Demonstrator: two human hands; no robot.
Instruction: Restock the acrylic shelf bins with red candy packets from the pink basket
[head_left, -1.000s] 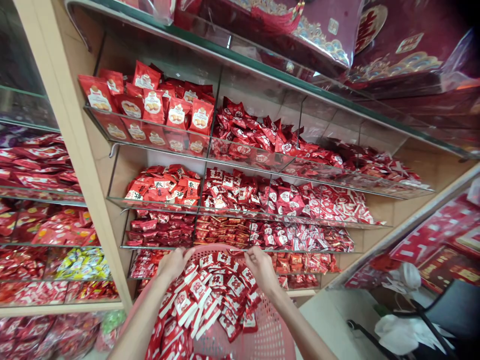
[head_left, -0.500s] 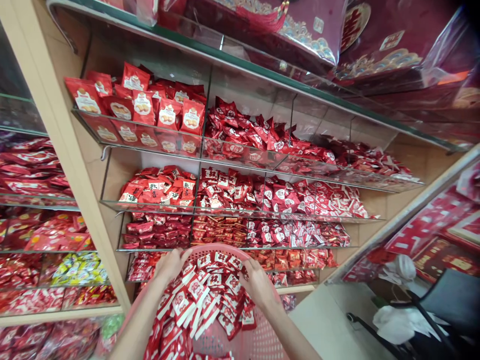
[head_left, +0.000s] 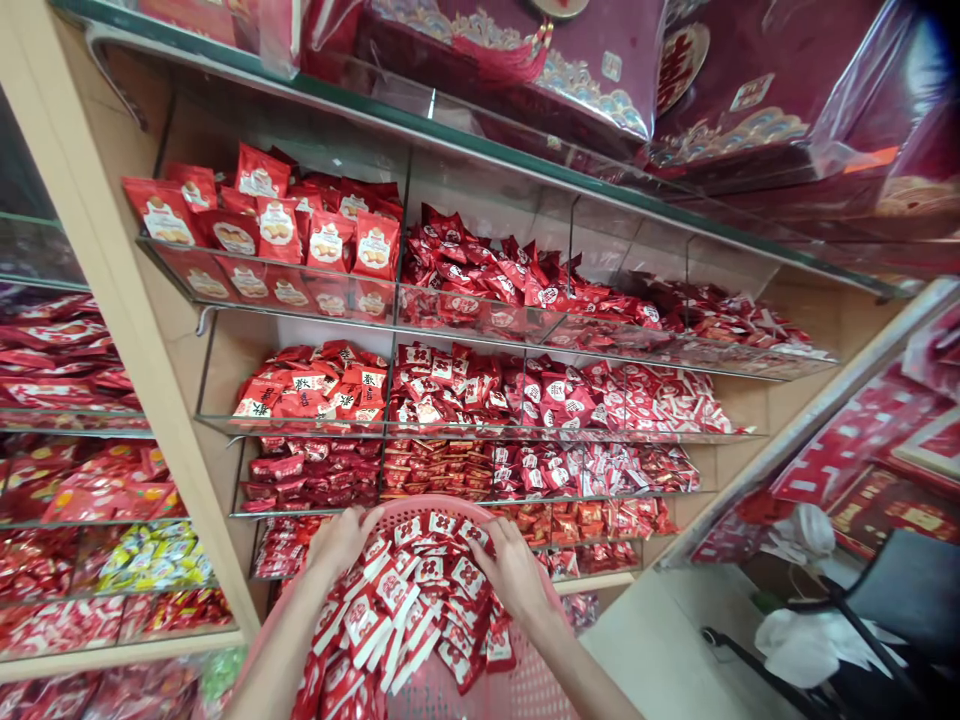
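Observation:
A pink perforated plastic basket [head_left: 551, 640] is in front of me at the bottom of the view, piled with small red-and-white packets [head_left: 397, 590]. On its left rim my left hand [head_left: 341, 542] is closed, gripping the edge, with the fingertips hidden behind it. My right hand [head_left: 506, 562] grips the opposite rim, its thumb side over the inside against the packets nearest that edge. Beneath the pile, a bare part of the basket's inside shows.
Glass shelves [head_left: 465, 432] ahead hold rows of red wrapped packets [head_left: 450, 385] split by clear dividers. Wooden uprights [head_left: 142, 350] frame the unit. Dark red gift bags [head_left: 517, 70] lie on the top shelf. A dark chair [head_left: 885, 590] with white plastic on it stands at lower right.
The view has shifted slightly, so the upper shelves sit a little lower and further left. Both hands stay on the basket; the right thumb side has edged further inward over the packets.

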